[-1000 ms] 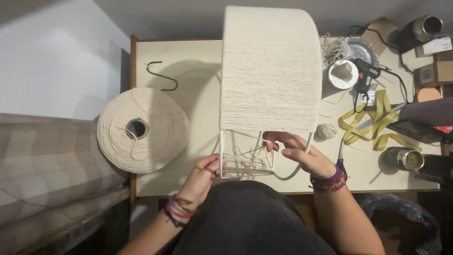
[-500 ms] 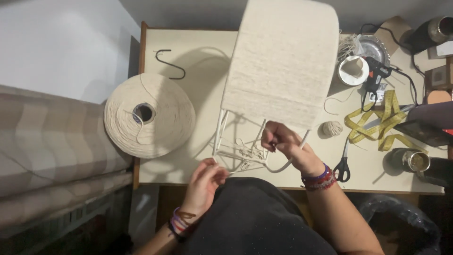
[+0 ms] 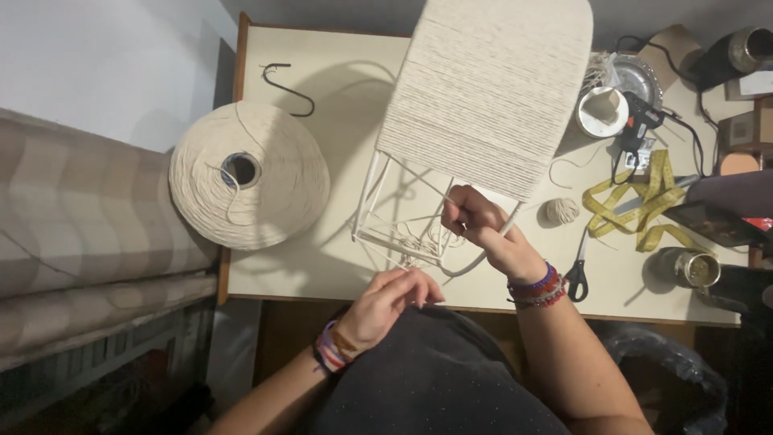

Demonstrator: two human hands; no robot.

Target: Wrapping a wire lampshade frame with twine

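A tall white wire frame [image 3: 385,211], wrapped most of its length in cream cord [image 3: 491,89], leans on the pale table [image 3: 322,266]. My right hand [image 3: 477,221] is closed on the cord at the frame's bare lower end, beside a white rod. My left hand [image 3: 386,304] sits nearer me at the table's front edge, fingers pinched on a thin strand of the same cord that runs up to the frame. A big cream cord spool [image 3: 248,174] lies to the left.
A black metal hook [image 3: 286,80] lies at the back left. On the right are a small cord ball [image 3: 561,211], scissors [image 3: 576,274], a yellow tape measure [image 3: 644,201], a glue gun [image 3: 638,129], a white tape roll [image 3: 602,111] and metal cans [image 3: 684,267]. A striped sofa [image 3: 80,234] borders the left.
The frame has tilted to the right and swung. My left hand has drawn back from the frame's base toward me with the strand. My right hand stays at the frame's lower end.
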